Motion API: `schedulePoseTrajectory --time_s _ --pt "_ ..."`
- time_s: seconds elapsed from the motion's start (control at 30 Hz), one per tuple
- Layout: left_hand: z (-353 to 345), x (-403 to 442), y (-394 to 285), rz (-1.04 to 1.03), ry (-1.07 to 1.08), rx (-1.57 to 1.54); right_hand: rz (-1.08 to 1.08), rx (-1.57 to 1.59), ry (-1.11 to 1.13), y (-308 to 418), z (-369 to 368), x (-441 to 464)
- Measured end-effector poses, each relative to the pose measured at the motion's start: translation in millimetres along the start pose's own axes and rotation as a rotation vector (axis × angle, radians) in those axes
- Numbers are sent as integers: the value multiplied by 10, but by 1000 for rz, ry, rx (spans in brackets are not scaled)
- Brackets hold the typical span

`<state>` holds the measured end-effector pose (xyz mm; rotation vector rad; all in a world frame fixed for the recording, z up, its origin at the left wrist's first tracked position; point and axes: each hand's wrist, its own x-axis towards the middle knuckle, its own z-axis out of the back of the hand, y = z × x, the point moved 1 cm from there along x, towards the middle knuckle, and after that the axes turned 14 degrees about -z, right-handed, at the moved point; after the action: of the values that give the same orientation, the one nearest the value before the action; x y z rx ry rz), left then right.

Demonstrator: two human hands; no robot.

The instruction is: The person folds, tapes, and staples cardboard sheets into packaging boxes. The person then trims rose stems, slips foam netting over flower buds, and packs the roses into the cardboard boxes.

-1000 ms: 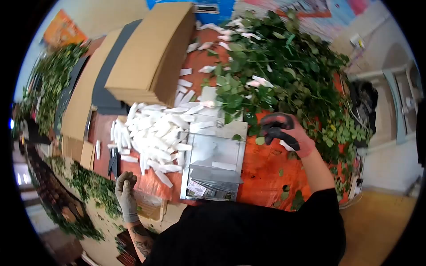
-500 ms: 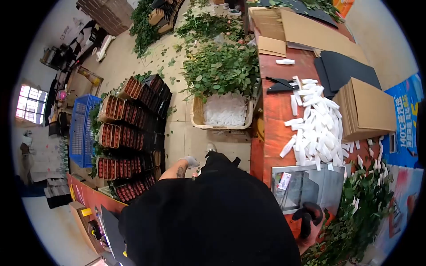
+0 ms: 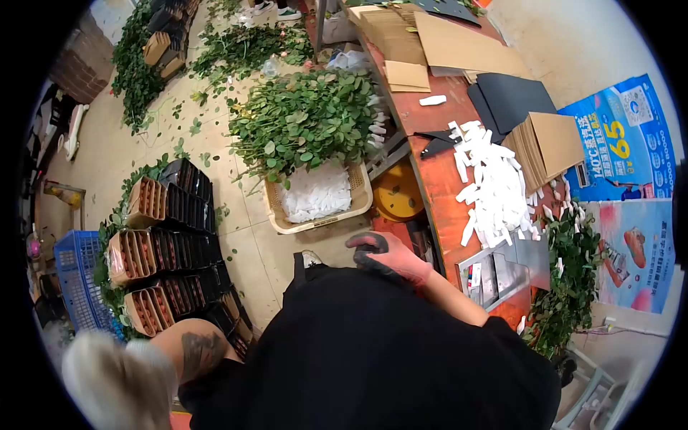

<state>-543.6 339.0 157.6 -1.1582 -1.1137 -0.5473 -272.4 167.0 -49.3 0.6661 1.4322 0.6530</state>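
My left hand (image 3: 118, 380), in a pale glove, is at the lower left near the packed black crates (image 3: 186, 251); motion blur smears its fingers. In a black and pink glove, my right hand (image 3: 387, 258) is in front of my body with its fingers curled; what they hold, if anything, is hidden. Beyond it on the floor stands a beige basket (image 3: 320, 222) holding white sleeves, with leafy stems behind. On the red table (image 3: 437, 179) at the right lie a pile of white sleeves (image 3: 491, 186) and a metal tray (image 3: 505, 276).
Cardboard sheets (image 3: 459, 46), black sheets (image 3: 512, 104) and a cardboard stack (image 3: 545, 147) lie on the table. A blue crate (image 3: 79, 276) stands at the left. Leafy stems (image 3: 566, 287) hang at the right. A person's shoes (image 3: 289, 13) show at the top.
The view has turned from the table towards the floor and crates. My right hand has left the tray area and come before my body; my left hand has swung out to the lower left.
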Motion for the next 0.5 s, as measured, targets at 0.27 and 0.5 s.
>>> schedulePoseTrajectory --time_s 0.27,0.5 --pt "-52 604 47 -90 126 -71 -135 -40 139 396 -187 613" --pt "20 813 274 -3 36 -88 -124 7 340 348 279 1510"
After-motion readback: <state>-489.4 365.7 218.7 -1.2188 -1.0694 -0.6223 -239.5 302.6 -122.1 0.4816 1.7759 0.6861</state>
